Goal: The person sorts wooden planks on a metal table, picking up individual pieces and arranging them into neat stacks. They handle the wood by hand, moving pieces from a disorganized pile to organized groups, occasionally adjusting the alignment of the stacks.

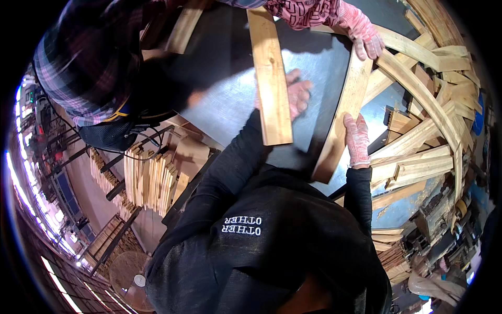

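My right hand [357, 140], in a pinkish-white work glove, grips the right edge of a long wooden board [342, 112] that slants across the metal table. A co-worker's hand in a pink glove [366, 39] rests on the far end of that board. My left hand [298, 96] is partly hidden behind a second wooden board [271, 78]; its fingers stick out past the right edge, apart and slightly blurred. Whether the left hand touches this board I cannot tell. The second board's far end lies near the co-worker's patterned sleeve [306, 11].
The metal tabletop [225, 99] lies between me and the co-worker in plaid [89, 68]. Curved and straight wood pieces [418, 94] pile up on the right. Another board [187, 26] is at the far left. Stacked slats [151, 175] stand on a rack at left.
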Action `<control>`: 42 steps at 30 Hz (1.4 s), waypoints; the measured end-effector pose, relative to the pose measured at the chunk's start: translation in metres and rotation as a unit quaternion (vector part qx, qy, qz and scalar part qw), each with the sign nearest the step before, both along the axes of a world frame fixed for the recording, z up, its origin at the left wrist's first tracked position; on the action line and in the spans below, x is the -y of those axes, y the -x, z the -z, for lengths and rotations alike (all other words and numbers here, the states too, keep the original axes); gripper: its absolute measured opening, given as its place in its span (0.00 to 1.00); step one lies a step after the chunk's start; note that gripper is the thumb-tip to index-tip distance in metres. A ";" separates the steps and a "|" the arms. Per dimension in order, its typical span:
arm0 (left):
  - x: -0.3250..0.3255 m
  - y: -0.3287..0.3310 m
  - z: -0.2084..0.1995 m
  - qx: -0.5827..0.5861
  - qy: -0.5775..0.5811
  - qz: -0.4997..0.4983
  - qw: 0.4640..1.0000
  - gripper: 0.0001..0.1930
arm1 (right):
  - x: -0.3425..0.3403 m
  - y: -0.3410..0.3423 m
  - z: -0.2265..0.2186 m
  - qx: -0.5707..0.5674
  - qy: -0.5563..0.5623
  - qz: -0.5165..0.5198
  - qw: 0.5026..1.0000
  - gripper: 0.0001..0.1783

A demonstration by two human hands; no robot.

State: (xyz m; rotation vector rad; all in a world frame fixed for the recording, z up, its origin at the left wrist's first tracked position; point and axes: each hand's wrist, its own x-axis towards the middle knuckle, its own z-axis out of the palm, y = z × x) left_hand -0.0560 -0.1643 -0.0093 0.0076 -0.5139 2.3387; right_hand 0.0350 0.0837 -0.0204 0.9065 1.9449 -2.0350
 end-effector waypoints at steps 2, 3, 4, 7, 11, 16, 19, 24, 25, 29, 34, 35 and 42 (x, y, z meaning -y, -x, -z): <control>0.043 -0.001 0.001 -0.017 0.158 -0.020 0.987 0.51 | -0.008 -0.001 -0.005 0.012 -0.065 -0.033 0.997 0.25; 0.065 -0.001 0.003 -0.026 0.237 -0.024 0.971 0.58 | 0.002 0.006 -0.031 0.000 -0.100 -0.065 0.993 0.25; 0.086 -0.004 0.002 -0.057 0.252 0.013 0.966 0.53 | 0.008 0.008 -0.033 -0.019 -0.166 -0.105 0.980 0.25; 0.117 -0.013 -0.064 -0.124 0.626 0.007 0.770 0.35 | 0.005 -0.005 -0.018 0.003 -0.313 -0.160 0.936 0.27; 0.209 -0.038 -0.008 -0.252 0.930 0.016 0.268 0.23 | 0.008 -0.018 -0.052 0.060 -0.329 -0.186 0.924 0.26; 0.226 -0.045 -0.034 -0.227 0.946 0.229 -0.031 0.31 | -0.007 -0.055 -0.086 0.056 -0.380 -0.216 0.898 0.26; 0.197 -0.041 -0.058 -0.324 0.922 0.086 -0.192 0.36 | -0.023 -0.082 -0.080 0.038 -0.462 -0.132 0.876 0.27; 0.045 -0.064 -0.100 -0.401 0.863 -0.043 0.306 0.31 | -0.056 -0.101 -0.109 0.139 -0.496 0.051 0.856 0.28; 0.009 -0.075 -0.097 -0.385 0.791 -0.001 0.475 0.35 | -0.053 -0.103 -0.114 0.064 -0.465 0.100 0.877 0.27; -0.114 -0.082 -0.070 -0.318 0.494 0.238 0.773 0.33 | -0.031 -0.100 -0.091 -0.187 -0.580 0.051 0.791 0.26; -0.176 -0.093 -0.071 -0.304 0.602 0.284 0.681 0.28 | -0.145 -0.078 -0.094 0.211 -0.554 0.358 0.722 0.49; -0.178 -0.096 -0.062 -0.336 0.616 0.254 0.665 0.25 | -0.160 -0.079 -0.092 0.246 -0.533 0.331 0.739 0.48; -0.178 -0.113 -0.020 -0.421 0.635 0.256 0.595 0.25 | -0.071 -0.135 -0.122 0.136 -0.428 0.303 0.840 0.46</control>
